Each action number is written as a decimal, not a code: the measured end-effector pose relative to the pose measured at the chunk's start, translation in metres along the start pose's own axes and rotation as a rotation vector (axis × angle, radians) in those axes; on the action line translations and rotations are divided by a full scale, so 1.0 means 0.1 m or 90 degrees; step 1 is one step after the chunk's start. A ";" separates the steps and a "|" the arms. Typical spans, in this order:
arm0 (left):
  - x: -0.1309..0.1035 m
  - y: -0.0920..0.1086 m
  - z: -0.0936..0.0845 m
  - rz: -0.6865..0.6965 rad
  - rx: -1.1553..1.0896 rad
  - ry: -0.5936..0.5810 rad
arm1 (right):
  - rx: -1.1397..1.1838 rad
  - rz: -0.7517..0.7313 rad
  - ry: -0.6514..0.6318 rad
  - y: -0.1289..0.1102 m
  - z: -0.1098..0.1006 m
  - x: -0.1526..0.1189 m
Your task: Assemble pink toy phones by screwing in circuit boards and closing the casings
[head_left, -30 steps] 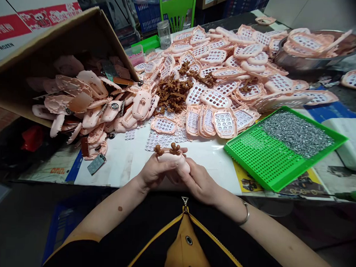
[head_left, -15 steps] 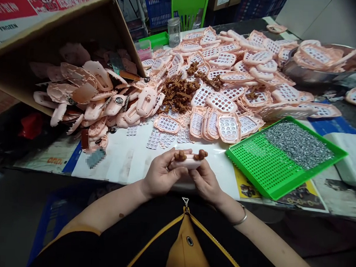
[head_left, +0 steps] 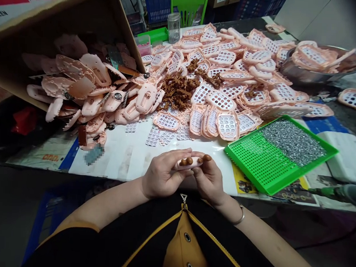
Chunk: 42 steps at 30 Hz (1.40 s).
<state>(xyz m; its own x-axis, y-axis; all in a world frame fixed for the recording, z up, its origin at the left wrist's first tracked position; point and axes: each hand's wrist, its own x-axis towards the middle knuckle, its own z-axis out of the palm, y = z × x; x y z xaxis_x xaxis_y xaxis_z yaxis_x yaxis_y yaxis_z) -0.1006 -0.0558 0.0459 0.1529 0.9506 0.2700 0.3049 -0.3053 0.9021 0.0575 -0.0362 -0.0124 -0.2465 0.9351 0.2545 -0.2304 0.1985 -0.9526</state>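
A pale pink plastic shell (head_left: 181, 165) with small brown knobbed pieces (head_left: 188, 161) along its edge is held between both hands near the table's front edge. My left hand (head_left: 163, 174) wraps round its left side, thumb below and fingers above. On the right side, my right hand (head_left: 209, 181) grips it with the fingers curled behind. Beyond them lie a pink shell with a keypad sheet (head_left: 166, 121), loose keypad sheets (head_left: 153, 137) and a pile of brown pieces (head_left: 179, 88).
A tilted cardboard box (head_left: 130, 38) spills pink casings at left. A heap of pink shells (head_left: 227, 57) covers the back. At right are a green tray (head_left: 253, 163) of metal screws, a metal bowl (head_left: 299, 73) and a green-tipped tool (head_left: 330, 192).
The shell in my hands has turned slightly, and the brown pieces sit differently along its edge. The tool has come into view at right. The view has shifted a little.
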 end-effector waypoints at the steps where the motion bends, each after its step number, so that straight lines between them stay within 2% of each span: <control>1: 0.01 0.00 -0.01 0.004 0.011 -0.005 | 0.025 0.016 0.000 0.01 0.00 0.02; 5: 0.03 -0.04 -0.02 0.045 0.074 0.014 | 0.145 0.078 0.025 0.13 -0.02 0.04; 8: 0.02 -0.07 0.00 0.070 0.134 0.037 | 0.174 0.119 0.069 0.27 -0.01 0.00; 13: 0.08 -0.13 0.04 0.199 0.249 0.061 | 0.210 0.105 0.180 0.35 0.05 0.01; 16: 0.13 -0.20 -0.01 0.171 0.253 0.031 | 0.276 0.140 0.175 0.25 0.05 0.09; 20: 0.10 -0.27 -0.09 0.104 0.315 0.037 | 0.356 0.189 0.152 0.13 0.03 0.19; 23: 0.02 -0.28 -0.08 0.123 0.361 0.037 | 0.390 0.222 0.148 0.14 0.03 0.21; 26: -0.03 -0.26 -0.04 0.122 0.380 0.034 | 0.366 0.185 0.161 0.19 -0.01 0.20; 28: -0.02 -0.23 -0.04 0.082 0.369 0.011 | 0.306 0.150 0.160 0.22 -0.07 0.20; 30: 0.03 -0.21 -0.05 0.023 0.320 -0.002 | 0.221 0.120 0.139 0.24 -0.13 0.19; 32: 0.10 -0.19 -0.07 -0.048 0.183 -0.002 | 0.115 0.082 0.086 0.23 -0.14 0.21; 36: 0.19 -0.23 -0.10 -0.204 -0.303 0.015 | -0.128 -0.040 -0.034 0.04 -0.01 0.29; 39: 0.18 -0.29 -0.13 -0.231 -0.556 0.076 | -0.337 -0.181 -0.069 -0.16 0.07 0.35; 42: 0.11 -0.35 -0.15 -0.225 -0.649 0.096 | -0.516 -0.228 -0.138 -0.23 0.04 0.33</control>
<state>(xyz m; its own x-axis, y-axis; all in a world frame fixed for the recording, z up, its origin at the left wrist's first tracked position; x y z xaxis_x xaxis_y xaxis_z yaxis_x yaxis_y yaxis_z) -0.1233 -0.0337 0.0227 0.0715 0.9939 -0.0842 -0.6253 0.1104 0.7725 0.0510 -0.0112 0.0189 -0.4776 0.7186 0.5054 0.3852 0.6883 -0.6146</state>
